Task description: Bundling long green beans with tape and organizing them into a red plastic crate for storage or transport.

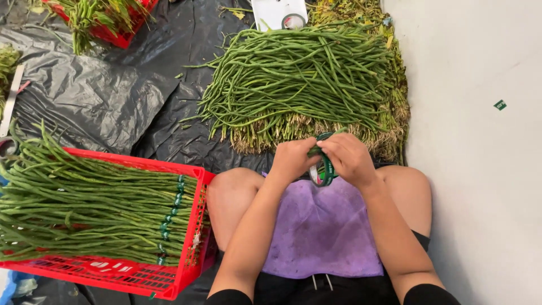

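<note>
The left hand [292, 159] and right hand [350, 159] are meeting above a purple cloth [322, 231] on the lap, both pinching a roll of green tape [326, 169] between closed fingers. A loose pile of long beans [299, 73] is lying just ahead; bundled beans are filling the red crate [195, 226] beside the left knee

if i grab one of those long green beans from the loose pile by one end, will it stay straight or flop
Probably flop: the beans in the loose pile are long, thin and already curve where they lie. One likely feels light. They cross and tangle, so pulling one may drag its neighbours.
</note>
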